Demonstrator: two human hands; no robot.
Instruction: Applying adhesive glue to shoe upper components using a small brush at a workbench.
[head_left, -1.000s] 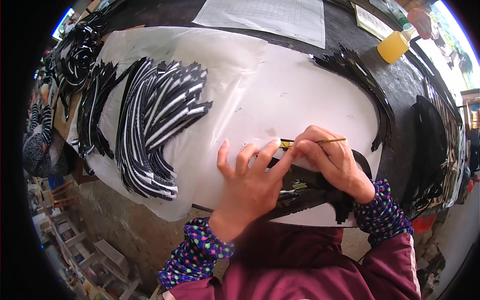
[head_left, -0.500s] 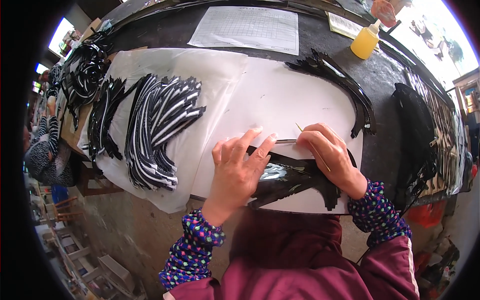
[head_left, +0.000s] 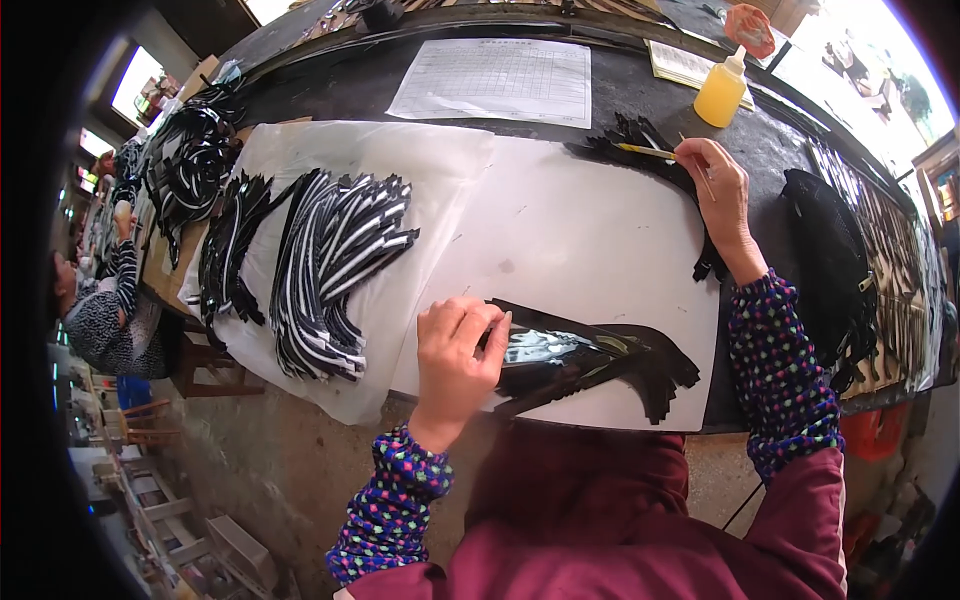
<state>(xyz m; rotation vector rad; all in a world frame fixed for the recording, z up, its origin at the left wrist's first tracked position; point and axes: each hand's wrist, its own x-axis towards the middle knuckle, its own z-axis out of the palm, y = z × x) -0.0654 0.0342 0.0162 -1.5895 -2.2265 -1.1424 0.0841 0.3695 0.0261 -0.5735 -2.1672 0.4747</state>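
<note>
My right hand (head_left: 716, 190) is closed on a thin stick (head_left: 706, 180), at the far right over a pile of black curved strips (head_left: 640, 133). A slim yellow piece (head_left: 646, 151) juts left from its fingertips across those strips; its kind is unclear. My left hand (head_left: 458, 350) has its fingers curled together at the left end of a nearer bundle of black strips (head_left: 640, 365); what they pinch, if anything, is hidden. A shiny pale smear (head_left: 545, 347) lies on that bundle. The bundle rests on a white board (head_left: 580, 230).
On the left, black-and-white strips (head_left: 335, 270) lie fanned on a translucent sheet (head_left: 420, 150). A yellow squeeze bottle (head_left: 722, 92) and a printed grid sheet (head_left: 495, 80) are at the back. Black mesh cloth (head_left: 825, 270) lies right. Another person (head_left: 105, 310) sits far left.
My right hand has moved up and right from the near bundle to the far strips, carrying the stick. My left hand's spread fingers have curled in. The view has shifted slightly.
</note>
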